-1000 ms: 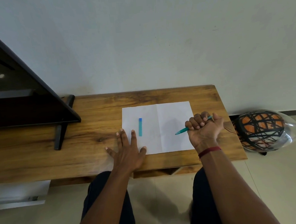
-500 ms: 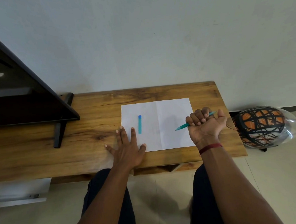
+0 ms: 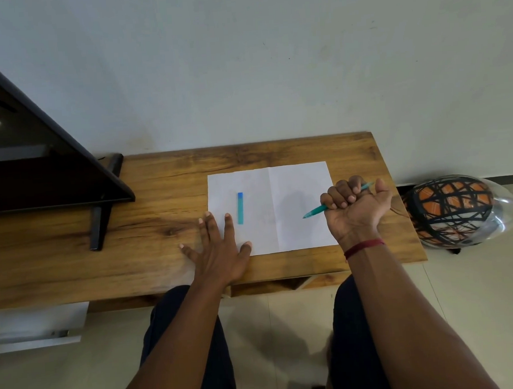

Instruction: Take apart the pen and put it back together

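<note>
The right hand (image 3: 355,215) is curled tight around the thin green pen (image 3: 315,211), whose tip pokes out over the white paper (image 3: 293,186) on the bench (image 3: 247,155), while the left hand (image 3: 220,253) lies flat and open near the pen cap (image 3: 240,209); the pen looks light, hard and smooth, so it is best held by its middle.

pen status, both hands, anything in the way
Right hand fisted round pen, tip pointing left over paper. Left hand flat on table, holding nothing. Cap off, lying on paper; only bare paper between it and the tip.
</note>
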